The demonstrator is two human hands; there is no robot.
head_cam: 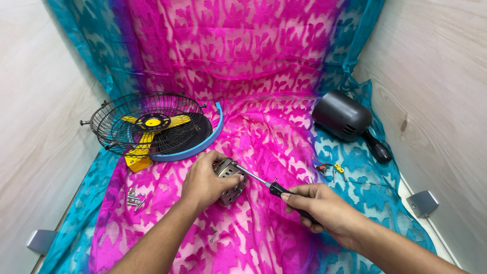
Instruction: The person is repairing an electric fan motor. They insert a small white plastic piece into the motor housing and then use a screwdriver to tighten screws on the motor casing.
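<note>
My left hand (pixel 205 181) is cupped over a small silver fan motor (pixel 231 178) lying on the pink and blue patterned cloth (pixel 253 101). A screwdriver (pixel 264 181) with a black handle is gripped in my right hand (pixel 319 205), and its metal shaft points left with the tip on the top of the motor. Both forearms come in from the bottom edge.
At the left lie a black wire fan guard (pixel 147 122), a yellow blade (pixel 147 134) and a blue ring (pixel 203 142). A dark motor housing (pixel 345 119) sits at the right. Loose screws (pixel 136 199) and small wire connectors (pixel 329 168) lie on the cloth. Pale wooden walls close both sides.
</note>
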